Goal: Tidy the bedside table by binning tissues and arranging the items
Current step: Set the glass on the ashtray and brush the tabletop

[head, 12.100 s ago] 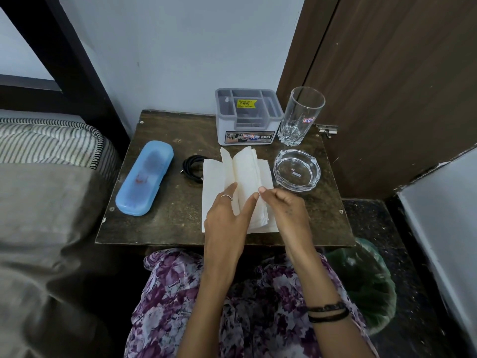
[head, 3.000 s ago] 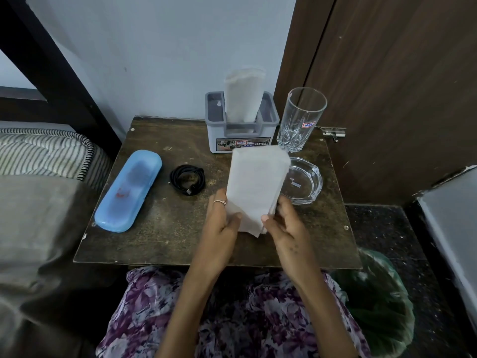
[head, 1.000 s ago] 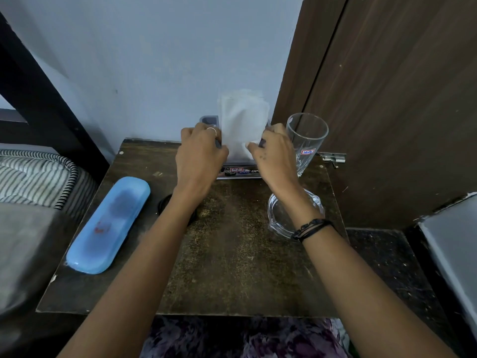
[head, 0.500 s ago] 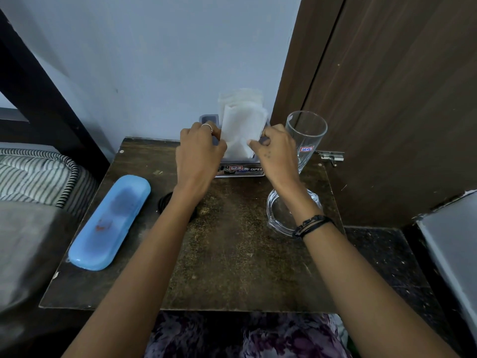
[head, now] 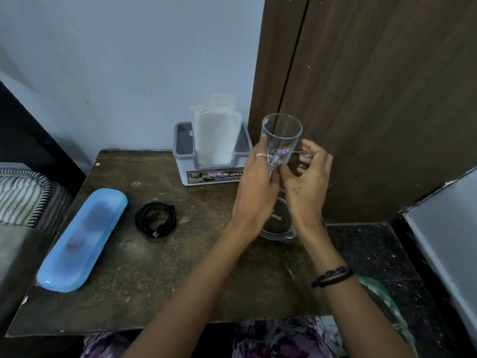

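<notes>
**Both hands on the glass at the table's back right corner**

Dark, scuffed wood fills the view: one bedside table [head: 165, 270] against a pale wall, a brown door to its right. Up at the back right corner, one clear drinking glass [head: 281, 136] stands upright and looks lifted clear of the tabletop, with both hands at its lower part. Left hand [head: 255, 192] comes in from the left side, fingers curled round the base of the glass, a ring showing on one of them. Right hand [head: 305, 187] meets it from the right, thumb and a finger pinching near the bottom of the glass, the remaining fingers loosely curled and spread behind it. Two dark bands sit on the right wrist.

Directly beneath the hands, near the right edge, one glass ashtray [head: 277, 228] rests, half hidden by the wrists. At the back edge, left of the glass, one grey organiser [head: 214, 174] holds a stack of folded white tissues [head: 215, 135] standing upright in its middle slot; the number of sheets cannot be told. One coiled black cable [head: 156, 219] lies mid-table, and one blue case [head: 84, 239] lies along the left edge. A green bin [head: 382, 301] peeks out below the front right corner.
</notes>
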A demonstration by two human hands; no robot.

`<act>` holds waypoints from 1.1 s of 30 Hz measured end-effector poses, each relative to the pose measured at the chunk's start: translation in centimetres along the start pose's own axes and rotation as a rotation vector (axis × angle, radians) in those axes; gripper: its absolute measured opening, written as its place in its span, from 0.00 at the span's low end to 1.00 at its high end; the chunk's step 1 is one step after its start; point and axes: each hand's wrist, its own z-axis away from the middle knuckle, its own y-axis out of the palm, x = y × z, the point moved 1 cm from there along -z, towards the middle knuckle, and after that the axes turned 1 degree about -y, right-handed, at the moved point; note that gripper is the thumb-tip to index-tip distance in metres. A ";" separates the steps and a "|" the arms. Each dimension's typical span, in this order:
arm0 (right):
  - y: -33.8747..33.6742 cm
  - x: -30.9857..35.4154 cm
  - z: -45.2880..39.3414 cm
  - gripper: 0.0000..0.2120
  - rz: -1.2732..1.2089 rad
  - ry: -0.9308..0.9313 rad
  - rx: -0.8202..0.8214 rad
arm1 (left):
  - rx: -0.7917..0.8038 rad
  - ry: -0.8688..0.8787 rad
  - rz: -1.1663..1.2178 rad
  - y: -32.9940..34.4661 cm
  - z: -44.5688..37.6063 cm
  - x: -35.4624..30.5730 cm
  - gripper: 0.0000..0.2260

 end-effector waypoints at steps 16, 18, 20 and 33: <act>-1.8 -0.5 -2.9 0.38 -0.026 0.026 0.250 | -0.086 -0.029 0.176 -1.4 0.0 -1.1 0.24; -2.9 0.6 -1.7 0.38 -0.066 0.029 0.232 | -0.116 -0.033 0.292 -2.6 1.0 -2.4 0.22; -3.9 1.5 -0.5 0.39 -0.081 0.045 0.245 | -0.129 -0.016 0.324 -3.7 2.1 -3.3 0.21; -4.2 -0.2 4.2 0.40 0.021 0.081 0.322 | -0.125 -0.106 0.332 -4.0 6.4 -0.3 0.23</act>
